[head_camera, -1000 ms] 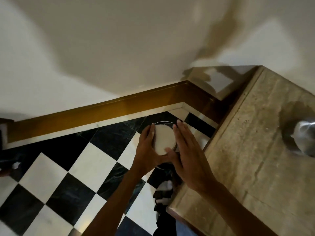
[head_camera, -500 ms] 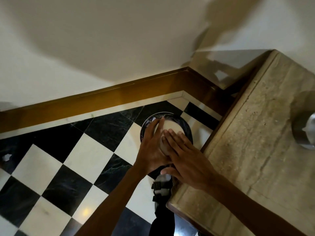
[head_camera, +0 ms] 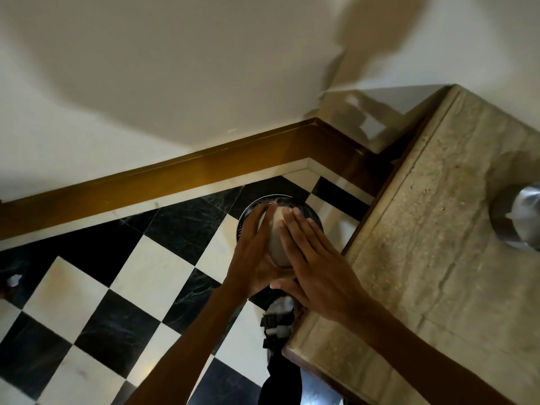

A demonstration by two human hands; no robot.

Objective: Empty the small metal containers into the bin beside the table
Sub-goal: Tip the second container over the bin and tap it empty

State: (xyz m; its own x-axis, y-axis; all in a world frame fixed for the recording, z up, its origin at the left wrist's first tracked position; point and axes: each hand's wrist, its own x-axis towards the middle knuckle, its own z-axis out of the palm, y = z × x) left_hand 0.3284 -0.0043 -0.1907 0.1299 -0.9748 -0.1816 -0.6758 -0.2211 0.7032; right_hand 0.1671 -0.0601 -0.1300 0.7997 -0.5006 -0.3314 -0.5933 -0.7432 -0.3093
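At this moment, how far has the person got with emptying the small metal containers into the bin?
Nothing shows as finished. In hand: the left hand and right hand hold a pale round container directly over the black bin on the checkered floor; whether it has been tipped out cannot be told. Left: another metal container sits on the stone table, apparently untouched.

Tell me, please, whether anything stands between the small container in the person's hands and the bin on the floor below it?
Nothing visible does. The left hand and right hand hold the small metal container directly over the dark round bin, whose rim shows around the fingers; the stone table lies off to the right.
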